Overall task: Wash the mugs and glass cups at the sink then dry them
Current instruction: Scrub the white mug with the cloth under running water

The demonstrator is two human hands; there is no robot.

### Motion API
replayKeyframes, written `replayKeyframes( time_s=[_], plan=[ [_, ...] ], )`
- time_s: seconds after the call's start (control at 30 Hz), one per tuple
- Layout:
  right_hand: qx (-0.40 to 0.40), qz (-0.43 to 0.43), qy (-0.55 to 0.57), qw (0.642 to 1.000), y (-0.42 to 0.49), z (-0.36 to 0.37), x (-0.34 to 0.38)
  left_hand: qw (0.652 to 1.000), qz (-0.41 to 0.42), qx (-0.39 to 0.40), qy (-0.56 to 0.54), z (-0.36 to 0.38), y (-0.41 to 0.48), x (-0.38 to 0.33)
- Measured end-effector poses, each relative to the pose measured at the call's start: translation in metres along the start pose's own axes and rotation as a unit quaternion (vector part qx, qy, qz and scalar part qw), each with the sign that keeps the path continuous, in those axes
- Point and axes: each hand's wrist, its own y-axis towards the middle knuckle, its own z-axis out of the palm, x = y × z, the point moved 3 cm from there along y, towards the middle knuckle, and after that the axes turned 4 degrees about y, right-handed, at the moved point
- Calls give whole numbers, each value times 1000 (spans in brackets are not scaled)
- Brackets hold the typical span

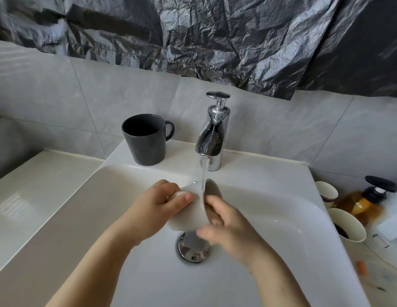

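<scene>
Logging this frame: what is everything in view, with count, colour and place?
pale mug: one, beige, tilted under the running water
dark mug: one, dark grey, ledge left of tap
tap: one, chrome, behind basin, running
sink: one, white, centre
drain: one, chrome, basin bottom
paper cups: two, cream, right of sink
pump bottle: one, amber, black pump, far right
plastic sheet: one, black, wall above tiles
left hand: one, grips pale mug
right hand: one, fingers inside pale mug's mouth

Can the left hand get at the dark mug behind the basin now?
Probably yes: nothing stands between the left hand and the dark mug, but its fingers hold the pale mug.
</scene>
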Motion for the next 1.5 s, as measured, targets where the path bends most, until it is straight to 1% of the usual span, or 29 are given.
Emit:
replayKeyframes(
  time_s=[0.07,0.13,0.23,0.3,0.4,0.43,0.47,0.5,0.57,0.6,0.67,0.7,0.73,0.8,0.83,0.9,1.0,1.03,1.1,1.13,1.17,1.2,1.23,1.27,1.3,1.33,1.4,1.43,1.5],
  plan=[
    [-6,19,-177,984,0,2,-7,1000,10,11,12,3,0,1],
    [-37,16,-290,956,-1,3,-5,999,22,28,26,6,0,0],
    [-64,-14,-299,952,-1,4,0,999,23,20,28,4,1,-1],
    [-84,-17,-268,960,-1,3,2,1000,7,-4,-13,0,1,-4],
    [-89,5,-164,982,2,4,1,993,-3,-63,-101,-4,2,-8],
    [-95,8,-120,988,3,4,1,989,-37,-79,-120,-4,3,-5],
    [-100,10,-71,992,3,4,1,980,-88,-71,-165,-1,3,0],
    [-102,4,-18,995,3,4,4,961,-138,-37,-237,5,1,3],
    [-97,-2,71,993,2,7,7,903,-205,48,-375,21,-8,4],
    [-92,1,94,991,1,8,7,883,-224,64,-408,27,-12,4],
    [-69,17,89,993,1,11,5,866,-262,54,-422,34,-15,4],
    [-56,32,67,996,2,11,3,859,-276,46,-428,36,-15,5],
    [-43,42,10,998,3,10,1,855,-282,38,-434,37,-14,7],
    [-29,35,-162,986,1,10,4,850,-280,18,-445,35,-12,7],
    [-47,14,-228,972,0,9,7,849,-283,7,-447,34,-11,6],
    [-92,-10,-259,962,-3,6,11,859,-274,1,-433,35,-10,4],
    [-131,15,-219,967,-2,2,8,872,-269,-6,-410,37,-8,2],
    [-129,34,-253,958,-2,2,5,873,-271,-14,-404,37,-8,2],
    [-139,59,-388,909,-2,0,1,876,-272,-27,-396,36,-7,3],
    [-147,58,-418,895,-3,-1,-1,877,-272,-32,-394,36,-7,4],
    [-145,60,-390,907,-3,-2,-1,877,-271,-35,-395,35,-7,3],
    [-137,59,-282,948,-3,-1,-2,875,-271,-36,-400,35,-7,3],
    [-110,57,-118,985,-3,0,0,871,-273,-37,-407,34,-7,2],
    [-69,47,56,995,-2,-1,2,867,-274,-37,-414,32,-7,2],
    [-42,34,199,978,-1,-3,3,864,-275,-37,-420,30,-7,2],
    [-31,33,283,958,-1,-7,1,861,-277,-37,-425,28,-7,3],
    [-36,52,322,945,-1,-13,0,855,-280,-38,-435,25,-7,3],
    [-56,69,307,947,-1,-15,-3,855,-279,-36,-435,24,-7,3],
    [-101,95,230,963,-1,-17,-8,862,-273,-37,-425,23,-7,2]
  ],
)
